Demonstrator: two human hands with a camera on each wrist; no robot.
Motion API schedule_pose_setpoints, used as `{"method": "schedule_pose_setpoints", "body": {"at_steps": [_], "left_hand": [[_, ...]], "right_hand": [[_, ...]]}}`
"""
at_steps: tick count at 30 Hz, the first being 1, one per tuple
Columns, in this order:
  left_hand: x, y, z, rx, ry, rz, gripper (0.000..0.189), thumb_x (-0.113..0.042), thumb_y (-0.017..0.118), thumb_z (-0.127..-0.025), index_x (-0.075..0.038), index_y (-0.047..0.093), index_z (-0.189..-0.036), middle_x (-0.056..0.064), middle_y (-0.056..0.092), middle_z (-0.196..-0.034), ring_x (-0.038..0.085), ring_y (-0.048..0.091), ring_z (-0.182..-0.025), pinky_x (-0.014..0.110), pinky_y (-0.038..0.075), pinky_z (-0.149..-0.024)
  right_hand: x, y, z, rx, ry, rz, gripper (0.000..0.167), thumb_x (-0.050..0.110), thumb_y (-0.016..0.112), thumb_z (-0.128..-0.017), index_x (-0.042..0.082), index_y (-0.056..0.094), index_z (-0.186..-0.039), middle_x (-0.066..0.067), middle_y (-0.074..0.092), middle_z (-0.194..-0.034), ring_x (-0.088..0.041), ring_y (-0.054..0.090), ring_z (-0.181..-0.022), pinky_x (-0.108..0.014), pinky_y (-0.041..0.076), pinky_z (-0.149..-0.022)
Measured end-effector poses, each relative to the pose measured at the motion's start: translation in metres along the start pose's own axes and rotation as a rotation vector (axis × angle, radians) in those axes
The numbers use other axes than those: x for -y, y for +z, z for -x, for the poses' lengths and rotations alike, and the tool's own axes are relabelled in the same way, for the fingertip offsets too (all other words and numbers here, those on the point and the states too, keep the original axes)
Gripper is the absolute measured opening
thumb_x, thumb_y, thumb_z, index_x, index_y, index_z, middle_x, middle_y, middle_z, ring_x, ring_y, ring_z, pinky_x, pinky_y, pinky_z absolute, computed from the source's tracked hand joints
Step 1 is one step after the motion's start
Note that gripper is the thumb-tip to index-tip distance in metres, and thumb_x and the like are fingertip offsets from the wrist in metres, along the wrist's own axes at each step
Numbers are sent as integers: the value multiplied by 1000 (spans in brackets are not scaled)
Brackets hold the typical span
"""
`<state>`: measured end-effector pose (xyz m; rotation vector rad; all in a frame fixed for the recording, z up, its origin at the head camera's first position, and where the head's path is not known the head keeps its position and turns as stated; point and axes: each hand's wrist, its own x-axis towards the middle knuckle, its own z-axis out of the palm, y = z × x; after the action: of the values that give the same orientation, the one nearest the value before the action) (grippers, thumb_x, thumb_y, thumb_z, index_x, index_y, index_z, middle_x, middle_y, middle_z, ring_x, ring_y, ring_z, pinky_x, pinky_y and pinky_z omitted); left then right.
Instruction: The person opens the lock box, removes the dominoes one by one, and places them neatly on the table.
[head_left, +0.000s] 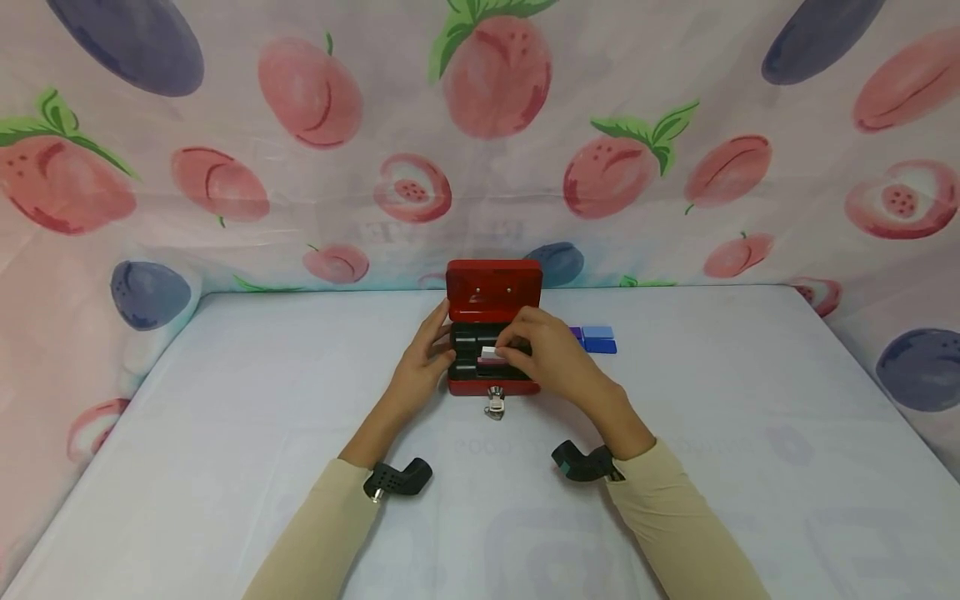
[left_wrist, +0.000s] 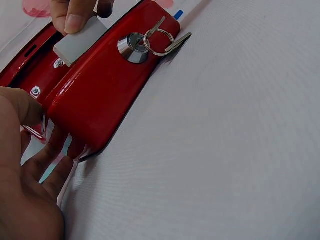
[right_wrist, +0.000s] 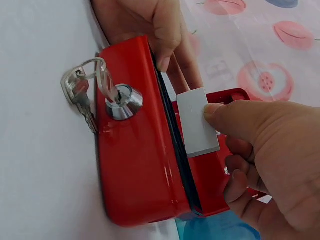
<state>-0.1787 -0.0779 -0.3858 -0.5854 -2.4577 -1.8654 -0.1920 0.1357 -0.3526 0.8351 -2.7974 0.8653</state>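
Note:
A red cash box (head_left: 493, 387) stands with its lid (head_left: 493, 287) raised, showing a black compartmented tray (head_left: 465, 337) inside. My right hand (head_left: 551, 350) pinches a small white rectangular block (right_wrist: 197, 122) between thumb and fingers, over the tray. Below the block, a pinkish strip (head_left: 491, 362) shows in the tray. At the box's left side my left hand (head_left: 420, 367) rests, thumb at the rim and fingers spread along the side toward the lid. From the round lock (right_wrist: 124, 102) on the front, keys (right_wrist: 80, 92) hang on a ring.
To the right of the box lie flat blue pieces (head_left: 600, 345), lighter blue pieces (head_left: 597, 332) and a purple one (head_left: 577, 333), partly behind my right hand. A white cloth (head_left: 225, 467) covers the table. A fruit-patterned curtain (head_left: 405, 100) hangs behind the box.

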Motion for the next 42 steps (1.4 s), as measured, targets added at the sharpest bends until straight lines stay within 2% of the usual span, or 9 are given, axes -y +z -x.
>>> {"method": "schedule_pose_setpoints", "body": {"at_steps": [20,27,35,42], "left_hand": [[-1,0,-1,-8,16,-9,67,8,44,-93,-7,19,-153,14,18,-157,37,34,-133,52,32,-106],[-1,0,0,-7,5,-12,66,7,44,-94,-8,19,-153,13,18,-156,37,34,-134,53,32,-106],[-2,0,0,-6,-12,-8,67,7,44,-94,-9,19,-153,13,18,-157,36,34,-134,53,32,-106],[-2,1,1,-5,-21,-10,67,7,44,-94,-8,19,-153,13,18,-157,36,35,-133,51,33,-106]], "right_hand": [[-5,-6,-1,-9,74,30,9,17,73,-86,9,73,-90,0,52,-85,-18,54,-79,-29,51,-71],[-8,-4,-2,5,87,33,8,19,71,-87,11,70,-90,1,58,-84,-18,54,-75,-28,50,-66],[-11,-2,0,15,79,3,9,17,70,-88,11,67,-93,2,62,-76,-15,53,-68,-27,50,-62],[-13,-2,2,20,52,-37,10,10,69,-88,8,69,-97,-1,66,-86,-17,57,-75,-29,54,-70]]}}
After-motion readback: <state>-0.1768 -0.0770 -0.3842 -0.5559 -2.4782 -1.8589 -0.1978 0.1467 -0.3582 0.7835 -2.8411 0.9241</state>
